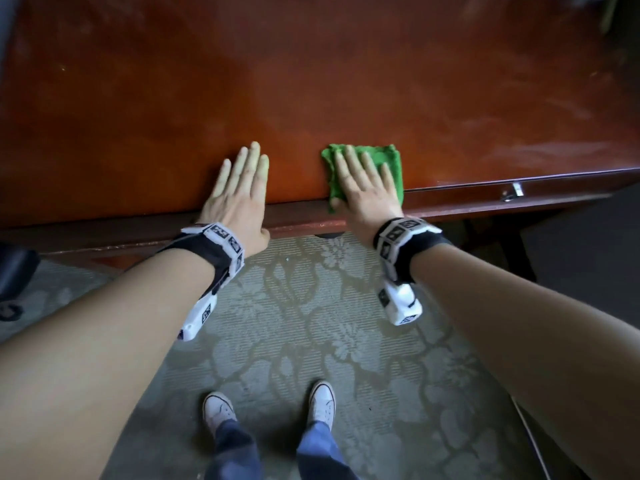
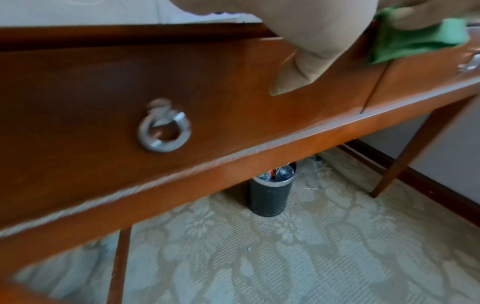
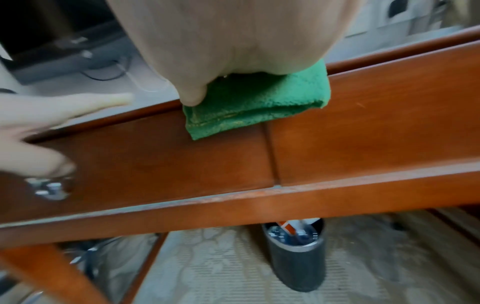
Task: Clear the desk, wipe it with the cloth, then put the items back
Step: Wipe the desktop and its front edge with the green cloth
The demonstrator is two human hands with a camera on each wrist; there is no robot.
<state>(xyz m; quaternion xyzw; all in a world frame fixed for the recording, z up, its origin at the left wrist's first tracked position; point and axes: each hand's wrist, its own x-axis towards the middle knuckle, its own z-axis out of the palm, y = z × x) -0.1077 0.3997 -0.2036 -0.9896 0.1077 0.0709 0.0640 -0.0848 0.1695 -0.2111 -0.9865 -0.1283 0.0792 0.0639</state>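
A folded green cloth (image 1: 388, 161) lies at the front edge of the reddish wooden desk (image 1: 311, 81), one corner hanging over the drawer front (image 3: 233, 115). My right hand (image 1: 363, 178) lies flat on the cloth with straight fingers, thumb at its left edge. My left hand (image 1: 242, 181) rests flat on the bare desktop just left of it, fingers straight, thumb (image 2: 293, 78) hanging over the drawer front. In the left wrist view the cloth (image 2: 415, 41) shows at the upper right. The desktop in view holds nothing else.
Two drawers with metal ring pulls (image 2: 163, 131) run along the desk's front. A dark round bin (image 2: 270, 193) with rubbish stands on the patterned carpet (image 1: 329, 341) under the desk. A dark chair part (image 1: 14, 271) sits at the left.
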